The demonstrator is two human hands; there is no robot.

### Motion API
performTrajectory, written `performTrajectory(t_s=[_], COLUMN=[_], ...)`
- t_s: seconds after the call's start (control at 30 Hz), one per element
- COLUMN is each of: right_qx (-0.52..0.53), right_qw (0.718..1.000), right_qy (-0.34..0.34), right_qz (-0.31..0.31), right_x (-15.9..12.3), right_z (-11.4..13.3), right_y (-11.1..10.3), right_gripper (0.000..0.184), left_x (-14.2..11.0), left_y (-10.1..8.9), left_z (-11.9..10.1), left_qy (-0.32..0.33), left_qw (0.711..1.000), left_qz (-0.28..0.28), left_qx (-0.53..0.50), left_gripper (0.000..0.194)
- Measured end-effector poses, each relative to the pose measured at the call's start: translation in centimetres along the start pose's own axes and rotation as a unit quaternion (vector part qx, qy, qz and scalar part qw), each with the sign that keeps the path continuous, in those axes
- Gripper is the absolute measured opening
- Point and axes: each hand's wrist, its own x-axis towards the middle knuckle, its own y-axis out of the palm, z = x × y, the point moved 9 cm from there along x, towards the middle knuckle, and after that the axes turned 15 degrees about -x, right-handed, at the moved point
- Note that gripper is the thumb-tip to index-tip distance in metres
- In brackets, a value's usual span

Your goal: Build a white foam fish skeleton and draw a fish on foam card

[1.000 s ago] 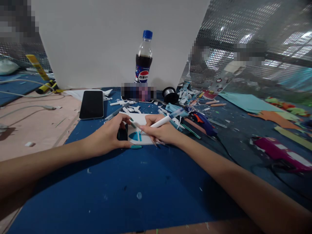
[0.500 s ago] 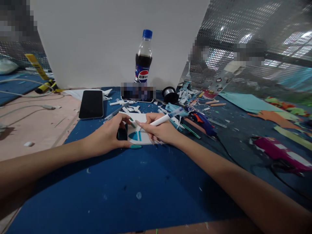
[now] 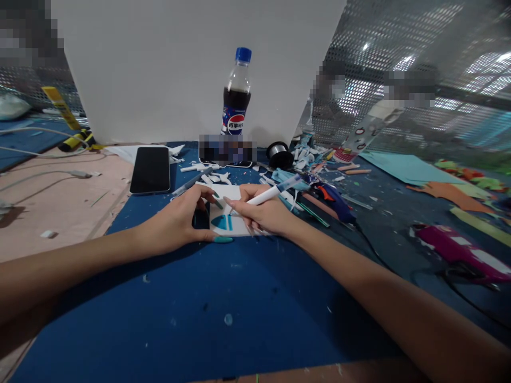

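My right hand [image 3: 271,214] is closed around a white marker pen [image 3: 264,196], its tip down on a small white foam board [image 3: 229,191] that lies on the blue mat [image 3: 191,308]. On the board are a filled blue rounded shape [image 3: 219,222] and a blue stripe beside it, close to the pen tip. My left hand [image 3: 179,217] grips the board's left side, thumb along the near edge and fingertips on top. Part of the board is covered by both hands.
Behind stand a cola bottle [image 3: 236,106] and a propped phone [image 3: 227,159]. A dark tablet [image 3: 150,170] lies left. Rightward are a wire spool [image 3: 279,155], white scraps [image 3: 305,154], a blue glue gun [image 3: 335,199] with its cord, and a magenta device [image 3: 459,250].
Almost nothing differs. The view has shifted very slightly, and both hands keep their places, with the pen tip still by the blue stripe.
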Motion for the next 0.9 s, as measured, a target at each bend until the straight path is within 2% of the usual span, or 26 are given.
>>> performTrajectory(t_s=[0.9], right_qx=[-0.016], right_qw=[1.0], right_qy=[0.003], right_qz=[-0.001], right_x=[-0.07], right_z=[0.22], right_y=[-0.18], right_gripper=[0.041], left_x=[-0.04], left_y=[0.04], left_z=[-0.38], left_qy=[-0.014], left_qw=[1.0], left_qz=[0.006], left_qx=[-0.003], left_gripper=[0.059])
